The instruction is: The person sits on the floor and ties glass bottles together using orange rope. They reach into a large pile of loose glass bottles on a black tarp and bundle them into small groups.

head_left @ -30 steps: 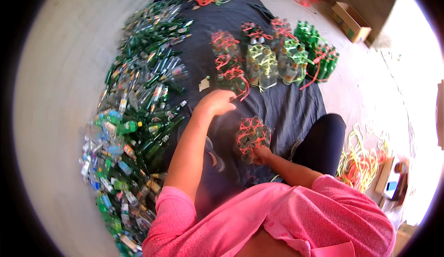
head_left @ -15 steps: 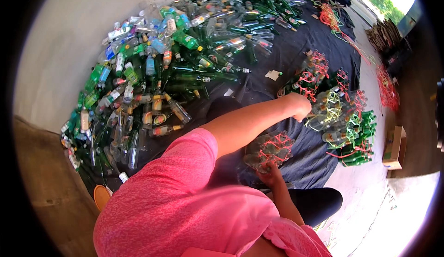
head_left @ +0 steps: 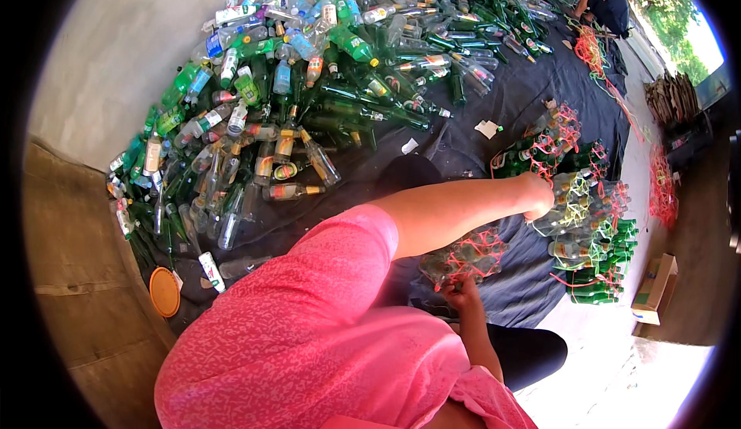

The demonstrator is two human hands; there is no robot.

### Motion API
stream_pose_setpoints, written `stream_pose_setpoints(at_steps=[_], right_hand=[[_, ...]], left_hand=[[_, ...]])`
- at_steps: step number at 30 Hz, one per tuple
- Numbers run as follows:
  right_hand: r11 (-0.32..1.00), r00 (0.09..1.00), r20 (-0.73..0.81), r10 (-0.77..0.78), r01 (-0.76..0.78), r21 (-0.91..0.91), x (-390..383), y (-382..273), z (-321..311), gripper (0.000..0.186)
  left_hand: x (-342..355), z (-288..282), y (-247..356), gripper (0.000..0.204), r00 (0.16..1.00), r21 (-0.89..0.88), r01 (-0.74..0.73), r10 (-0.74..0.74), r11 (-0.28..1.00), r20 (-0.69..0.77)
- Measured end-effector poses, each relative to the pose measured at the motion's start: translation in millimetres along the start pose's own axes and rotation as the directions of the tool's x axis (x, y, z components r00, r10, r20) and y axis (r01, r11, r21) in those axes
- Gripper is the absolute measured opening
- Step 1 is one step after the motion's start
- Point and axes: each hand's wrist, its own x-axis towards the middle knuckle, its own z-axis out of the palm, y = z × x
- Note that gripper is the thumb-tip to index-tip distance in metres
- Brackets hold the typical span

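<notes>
A bundle of clear bottles (head_left: 482, 255), wound with red plastic string, lies on the dark cloth in front of me. At its near edge my right hand (head_left: 463, 294) is closed, its fingertips pinching at the red string. My left arm reaches across above the bundle. Beyond it, my left hand (head_left: 538, 196) is curled closed beside a bundle tied with yellow-green string (head_left: 571, 201); what its fingers hold, if anything, is hidden.
Loose glass and plastic bottles (head_left: 309, 105) heap along the wall. Tied bundles of green bottles (head_left: 606, 267) stand at the right, near a cardboard box (head_left: 654, 288). Red string (head_left: 590, 47) lies farther back, close to another person (head_left: 606, 5). An orange round lid (head_left: 164, 292) lies left.
The view has shifted, so the bottles sit farther right and lower in the picture. My left hand has moved slightly farther right from the bundle; my right hand stays at its near edge.
</notes>
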Motion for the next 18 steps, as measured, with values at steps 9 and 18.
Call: stream_pose_setpoints(at_steps=[9, 18], right_hand=[[0.981, 0.971, 0.147, -0.186, 0.192, -0.029, -45.3, -15.1, 25.3, 0.013], [0.909, 0.952, -0.008, -0.305, 0.294, 0.296, -73.1, -61.8, -43.4, 0.017]], left_hand=[[43.4, 30.3, -40.1, 0.020, 0.957, -0.054, -0.246, 0.233, 0.968, -0.172], [2.0, -22.5, -6.9, 0.041, 0.991, -0.133, -0.128, 0.120, 0.983, -0.062]])
